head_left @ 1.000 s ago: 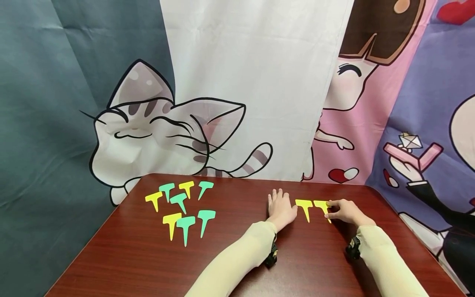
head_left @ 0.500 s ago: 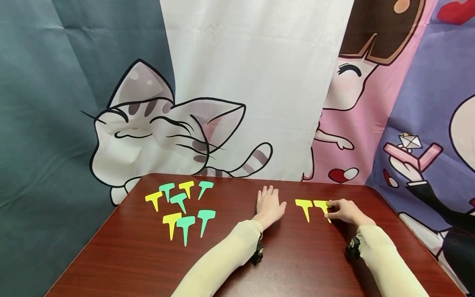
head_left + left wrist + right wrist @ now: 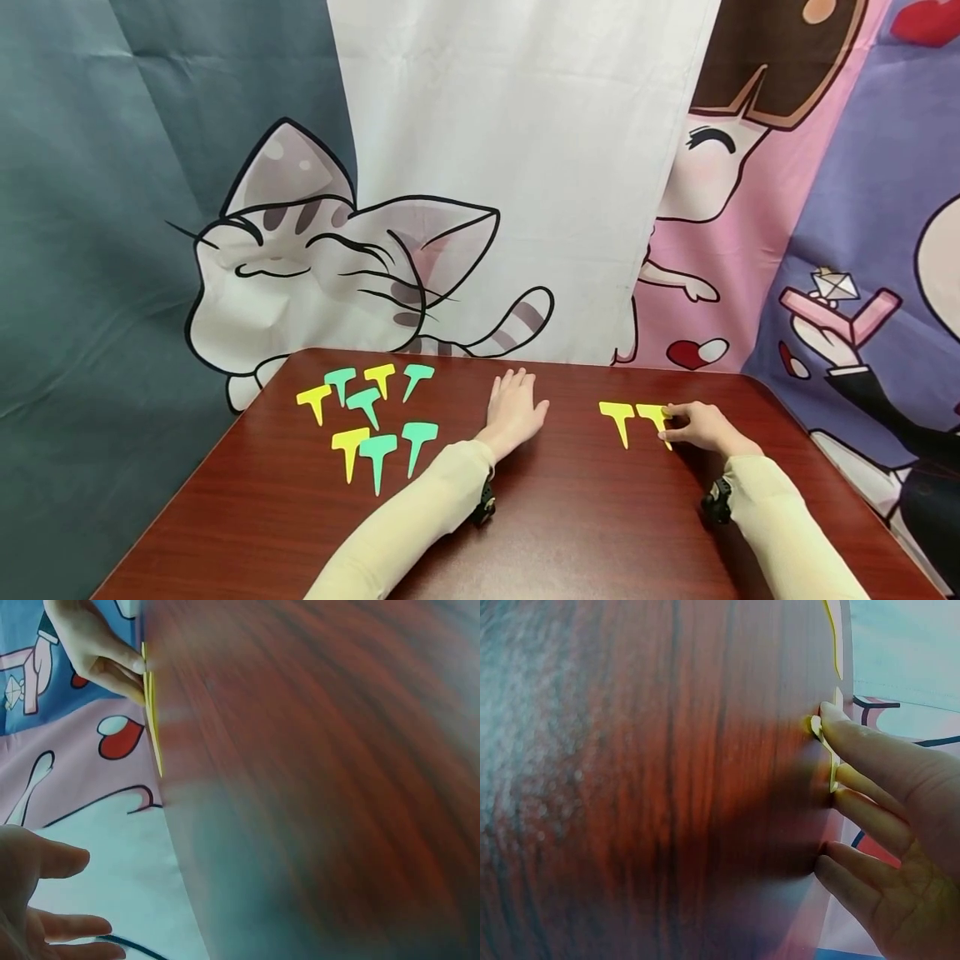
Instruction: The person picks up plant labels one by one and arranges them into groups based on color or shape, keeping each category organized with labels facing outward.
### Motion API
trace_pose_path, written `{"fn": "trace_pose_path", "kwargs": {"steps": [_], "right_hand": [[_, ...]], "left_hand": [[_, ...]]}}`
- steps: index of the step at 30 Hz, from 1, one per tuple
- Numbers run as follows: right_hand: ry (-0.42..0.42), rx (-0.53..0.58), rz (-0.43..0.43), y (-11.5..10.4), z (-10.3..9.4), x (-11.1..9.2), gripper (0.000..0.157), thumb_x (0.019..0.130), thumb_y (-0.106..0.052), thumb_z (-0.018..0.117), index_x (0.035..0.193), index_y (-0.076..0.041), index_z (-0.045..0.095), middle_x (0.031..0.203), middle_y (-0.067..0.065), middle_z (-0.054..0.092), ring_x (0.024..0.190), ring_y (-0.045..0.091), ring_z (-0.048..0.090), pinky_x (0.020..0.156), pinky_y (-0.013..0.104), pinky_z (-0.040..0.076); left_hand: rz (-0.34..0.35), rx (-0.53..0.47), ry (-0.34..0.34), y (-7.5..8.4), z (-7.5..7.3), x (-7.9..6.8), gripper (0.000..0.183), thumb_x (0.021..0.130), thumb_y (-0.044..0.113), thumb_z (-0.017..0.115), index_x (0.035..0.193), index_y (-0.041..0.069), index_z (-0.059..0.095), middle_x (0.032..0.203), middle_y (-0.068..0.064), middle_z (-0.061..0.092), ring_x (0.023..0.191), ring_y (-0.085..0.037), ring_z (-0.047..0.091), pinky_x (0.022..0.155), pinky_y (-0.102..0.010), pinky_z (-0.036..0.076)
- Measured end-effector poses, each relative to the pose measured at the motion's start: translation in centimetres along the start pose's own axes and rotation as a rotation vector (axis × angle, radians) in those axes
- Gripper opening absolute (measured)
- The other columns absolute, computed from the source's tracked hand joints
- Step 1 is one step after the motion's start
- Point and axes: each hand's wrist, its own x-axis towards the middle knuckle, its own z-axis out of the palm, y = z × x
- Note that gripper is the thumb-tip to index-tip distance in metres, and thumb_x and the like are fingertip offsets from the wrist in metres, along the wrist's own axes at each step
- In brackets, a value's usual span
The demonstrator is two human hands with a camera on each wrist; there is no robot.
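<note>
My right hand (image 3: 703, 427) pinches the edge of a yellow T-shaped plant label (image 3: 651, 412) lying on the table. In the right wrist view, the thumb (image 3: 870, 746) and fingers are at that label's edge. Just left of it lies another yellow plant label (image 3: 617, 412), apart from the hand. My left hand (image 3: 516, 410) is over the back middle of the table with straight, slightly spread fingers and holds nothing. On the left lie several loose plant labels, among them a green plant label (image 3: 420, 433) nearest the left hand and a yellow plant label (image 3: 350, 442).
More labels lie farther back, including a green plant label (image 3: 364, 402) and a yellow plant label (image 3: 381, 375). The brown wooden table (image 3: 570, 533) ends at a printed cloth backdrop (image 3: 517, 167). A dark camera is worn on each wrist.
My left hand has moved left, away from the two yellow plant labels, towards the group on the left. The right hand stays on its label; no label has visibly moved.
</note>
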Motion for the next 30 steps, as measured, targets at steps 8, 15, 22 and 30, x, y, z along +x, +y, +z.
{"fn": "trace_pose_path", "kwargs": {"steps": [8, 15, 22, 30], "right_hand": [[0.008, -0.006, -0.005, 0.0, -0.1, -0.1, 0.065, 0.074, -0.035, 0.078, 0.121, 0.006, 0.061, 0.116, 0.032, 0.06, 0.106, 0.047, 0.056, 0.088, 0.058, 0.046], [-0.011, 0.004, 0.002, -0.2, 0.0, 0.1, 0.066, 0.075, -0.037, 0.078, 0.122, 0.006, 0.06, 0.119, 0.033, 0.059, 0.108, 0.048, 0.055, 0.089, 0.057, 0.046], [-0.002, 0.006, 0.003, -0.2, -0.2, -0.1, 0.066, 0.074, -0.036, 0.079, 0.121, 0.007, 0.061, 0.117, 0.032, 0.06, 0.107, 0.048, 0.055, 0.088, 0.058, 0.046], [0.002, -0.01, -0.005, 0.0, -0.1, -0.1, 0.065, 0.075, -0.037, 0.078, 0.12, 0.006, 0.061, 0.118, 0.032, 0.06, 0.109, 0.051, 0.053, 0.089, 0.06, 0.045]], "left_hand": [[-0.021, -0.002, 0.022, -2.9, -1.1, -0.8, 0.053, 0.092, 0.037, 0.057, 0.135, 0.006, 0.051, 0.147, -0.013, 0.042, 0.141, -0.03, 0.031, 0.117, -0.046, 0.019], [-0.048, -0.02, 0.051, -5.5, -2.3, -2.0, 0.05, 0.091, 0.035, 0.059, 0.131, 0.004, 0.054, 0.147, -0.015, 0.042, 0.141, -0.031, 0.031, 0.117, -0.047, 0.02], [-0.078, -0.069, 0.083, -8.0, -3.6, -3.4, 0.045, 0.09, 0.031, 0.062, 0.124, 0.003, 0.058, 0.144, -0.017, 0.045, 0.139, -0.033, 0.033, 0.116, -0.049, 0.021], [-0.091, -0.084, 0.118, -10.3, -5.1, -4.9, 0.04, 0.088, 0.029, 0.064, 0.117, 0.002, 0.061, 0.142, -0.019, 0.047, 0.137, -0.036, 0.035, 0.115, -0.052, 0.023]]}}
